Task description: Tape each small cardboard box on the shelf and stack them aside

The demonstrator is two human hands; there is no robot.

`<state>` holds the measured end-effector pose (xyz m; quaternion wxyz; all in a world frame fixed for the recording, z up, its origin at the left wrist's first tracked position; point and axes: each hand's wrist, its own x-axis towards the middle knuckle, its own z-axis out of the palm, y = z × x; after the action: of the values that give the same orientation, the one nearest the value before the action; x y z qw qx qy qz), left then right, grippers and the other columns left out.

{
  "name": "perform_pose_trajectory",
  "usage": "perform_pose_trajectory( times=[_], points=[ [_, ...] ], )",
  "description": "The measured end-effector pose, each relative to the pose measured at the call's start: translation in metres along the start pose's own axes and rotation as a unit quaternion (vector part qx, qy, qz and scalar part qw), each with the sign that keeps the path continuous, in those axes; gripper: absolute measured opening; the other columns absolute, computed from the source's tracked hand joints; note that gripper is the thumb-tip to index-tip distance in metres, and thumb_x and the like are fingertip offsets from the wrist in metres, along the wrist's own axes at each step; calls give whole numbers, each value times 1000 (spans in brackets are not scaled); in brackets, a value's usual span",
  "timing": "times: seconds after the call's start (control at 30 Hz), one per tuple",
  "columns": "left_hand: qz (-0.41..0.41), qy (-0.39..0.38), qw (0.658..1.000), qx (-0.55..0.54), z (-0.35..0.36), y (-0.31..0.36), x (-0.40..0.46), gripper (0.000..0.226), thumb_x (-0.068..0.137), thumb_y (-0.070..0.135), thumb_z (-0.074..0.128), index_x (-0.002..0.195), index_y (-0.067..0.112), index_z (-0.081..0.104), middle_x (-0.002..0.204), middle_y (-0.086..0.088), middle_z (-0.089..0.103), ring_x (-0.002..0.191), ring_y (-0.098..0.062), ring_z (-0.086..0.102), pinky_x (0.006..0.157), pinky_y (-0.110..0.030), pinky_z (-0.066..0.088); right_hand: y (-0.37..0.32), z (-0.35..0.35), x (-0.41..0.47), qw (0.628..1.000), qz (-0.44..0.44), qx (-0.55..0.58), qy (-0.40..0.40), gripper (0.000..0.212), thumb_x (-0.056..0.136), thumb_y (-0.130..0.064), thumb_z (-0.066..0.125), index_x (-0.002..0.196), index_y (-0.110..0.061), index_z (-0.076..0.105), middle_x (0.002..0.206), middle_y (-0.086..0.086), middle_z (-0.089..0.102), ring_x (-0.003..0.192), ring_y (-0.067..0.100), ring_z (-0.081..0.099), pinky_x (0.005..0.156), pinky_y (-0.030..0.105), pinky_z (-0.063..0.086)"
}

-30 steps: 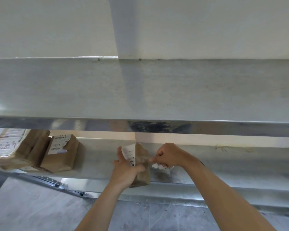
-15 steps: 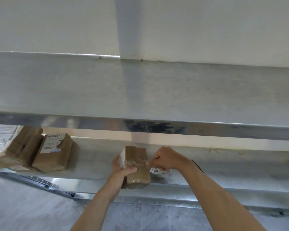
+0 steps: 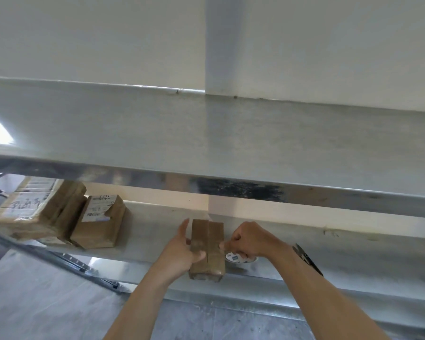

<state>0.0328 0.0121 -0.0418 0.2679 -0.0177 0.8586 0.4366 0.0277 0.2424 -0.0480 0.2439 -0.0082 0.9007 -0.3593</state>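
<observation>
A small brown cardboard box (image 3: 210, 258) lies on the lower metal shelf (image 3: 353, 253) with its seam facing up and clear tape across the middle. My left hand (image 3: 179, 256) grips its left side, thumb laid over the top. My right hand (image 3: 250, 242) is curled beside the box's right edge, holding a roll of clear tape (image 3: 236, 257) whose white core shows under the fingers; thumb and forefinger pinch at the box's edge.
Further left on the same shelf sits a labelled small box (image 3: 101, 223), with a stack of larger taped parcels (image 3: 37, 209) beside it. The upper steel shelf (image 3: 206, 143) overhangs close above the hands. Grey floor lies below.
The box has been turned from standing with its label toward me to lying flat with the seam up. Both hands kept hold and shifted slightly right and down.
</observation>
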Motion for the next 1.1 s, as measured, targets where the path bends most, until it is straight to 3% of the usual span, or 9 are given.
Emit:
perform_pose_trajectory(
  times=[0.1,0.23,0.37,0.53,0.7,0.83,0.9,1.0,1.1],
  points=[
    [39,52,993,96,25,21,-6,84,85,36,65,153,32,15,117,5,59,98,-17,64,90,-33,54,2,-3,-2,1000,1,-5,2,56,79,-64,71,59,-12,68,56,8,67,45,15,55,59,25,52],
    [-49,38,985,160,60,41,-10,133,65,65,67,153,32,-27,133,-11,25,122,-38,44,99,-42,47,4,-3,-5,1000,-5,-3,8,59,79,-64,68,62,-8,70,58,9,69,47,16,57,59,25,52],
    [-46,96,977,183,63,37,-7,126,69,57,70,152,42,-24,125,-10,29,110,-37,54,93,-42,53,1,-3,-5,1000,-17,21,3,53,83,-56,71,63,-6,69,58,9,67,48,14,57,57,26,50],
    [-30,74,994,73,36,19,-6,122,69,48,78,152,54,-12,130,-6,33,91,-24,54,71,-26,47,-1,-11,-7,997,-60,46,8,48,88,-50,70,63,-9,65,52,-4,59,49,9,52,57,22,45],
    [-25,57,997,-52,17,3,-7,128,51,52,82,147,63,-2,128,-2,47,104,-25,60,80,-39,60,12,-11,-9,999,-45,27,10,53,88,-50,71,58,-8,59,50,-1,54,47,14,47,57,28,45],
    [-8,35,983,-178,13,-5,-10,122,67,23,86,155,49,6,139,10,49,109,-4,57,75,-22,53,19,-15,-10,999,-34,14,17,55,86,-50,72,57,-6,55,51,2,47,49,16,42,57,30,39],
    [-14,15,977,-215,17,-7,-10,117,73,15,83,154,53,7,141,9,47,112,-8,57,83,-26,53,19,-17,-11,999,-30,9,11,56,86,-49,72,59,-2,57,52,2,51,50,16,45,58,30,42],
    [-42,7,964,-264,26,-13,-6,122,53,29,84,146,65,13,143,-2,52,119,-23,61,101,-46,52,17,-17,-12,1000,-16,-1,13,51,87,-44,74,53,-13,53,50,1,51,48,14,48,57,27,44],
    [-56,-11,946,-318,35,-19,0,122,47,30,83,145,60,18,138,-8,57,117,-28,64,96,-44,55,13,-11,-9,1000,-4,-6,21,47,87,-44,74,55,-14,55,51,1,53,46,11,49,58,25,45]
  ],
)
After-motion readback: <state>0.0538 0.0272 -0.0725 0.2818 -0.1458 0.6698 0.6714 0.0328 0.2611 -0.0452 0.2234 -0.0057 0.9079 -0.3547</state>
